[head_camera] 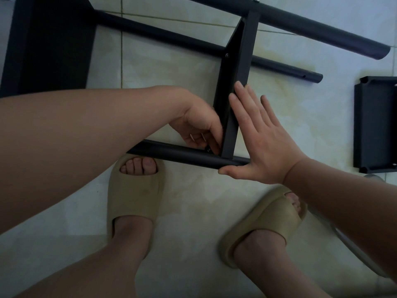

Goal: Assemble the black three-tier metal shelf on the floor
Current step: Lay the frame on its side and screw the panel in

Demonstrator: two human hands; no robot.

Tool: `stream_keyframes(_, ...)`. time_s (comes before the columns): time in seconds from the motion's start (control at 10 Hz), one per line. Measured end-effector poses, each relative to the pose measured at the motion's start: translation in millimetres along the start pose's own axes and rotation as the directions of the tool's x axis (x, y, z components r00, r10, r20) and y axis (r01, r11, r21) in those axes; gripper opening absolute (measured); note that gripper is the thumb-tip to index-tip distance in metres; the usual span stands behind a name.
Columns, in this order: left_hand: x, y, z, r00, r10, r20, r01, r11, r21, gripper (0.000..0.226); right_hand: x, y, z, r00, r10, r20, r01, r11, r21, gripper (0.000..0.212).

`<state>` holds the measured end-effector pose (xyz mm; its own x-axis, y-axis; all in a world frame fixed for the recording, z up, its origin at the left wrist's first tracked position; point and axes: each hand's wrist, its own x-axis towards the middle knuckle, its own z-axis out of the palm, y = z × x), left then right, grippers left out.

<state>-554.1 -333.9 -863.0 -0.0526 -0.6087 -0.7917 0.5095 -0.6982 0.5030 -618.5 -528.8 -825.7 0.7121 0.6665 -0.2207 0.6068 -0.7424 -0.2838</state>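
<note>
We are looking down at a pale tiled floor, where the partly built black shelf lies on its side in front of us. Its largest piece, a broad black panel, fills the upper left. Three round black posts run out from it to the right: a far post, a middle post and a near post just beyond our toes. A narrower shelf tier stands on edge across all three, its lower end meeting the near post. A spare tier lies flat, well apart at the right edge of the view. Our feet are in tan slippers, the left slipper touching or just under the near post and the right slipper turned outward beside it. Our right hand is spread wide and flat, with straight fingers pressed against the outer edge of the upright tier and the thumb lying along the near post. Our left hand reaches inside the frame, its fingers curled down into the corner where the tier meets the near post. There they pinch a small fastener, mostly hidden, so we cannot tell its kind. A screw sits in the tier at the middle post.
</note>
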Motion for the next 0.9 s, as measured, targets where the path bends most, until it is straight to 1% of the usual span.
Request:
stream_keyframes(0.1,2,-1,1,1.000,0.016,-0.020,-0.016,1.000,0.000,0.022,0,0,0,1.000,0.002,0.003,-0.002,1.000,-0.002,0.125)
stream_keyframes(0.2,3,-1,2,0.998,0.036,-0.043,-0.036,0.999,-0.011,0.021,0,0,0,1.000,0.003,0.002,-0.003,1.000,0.003,0.125)
stream_keyframes(0.4,1,0,4,0.997,0.070,-0.044,-0.071,0.997,-0.025,0.015,0,-1,0,1.000,0.002,-0.001,-0.002,1.000,0.005,0.125)
stream_keyframes(0.7,-1,-1,6,0.997,0.072,-0.036,-0.075,0.994,-0.076,0.017,-1,-1,-2,1.000,-0.001,0.013,0.001,1.000,0.006,0.125)
stream_keyframes(0.8,-2,-3,9,0.996,0.069,-0.065,-0.074,0.994,-0.084,0.019,-1,-1,-2,1.000,-0.010,0.008,0.010,1.000,-0.005,0.124)
stream_keyframes(0.9,-9,-5,12,0.972,0.037,-0.231,-0.042,0.999,-0.017,0.021,-2,-3,-5,0.999,0.002,0.033,-0.001,0.999,-0.035,0.123)
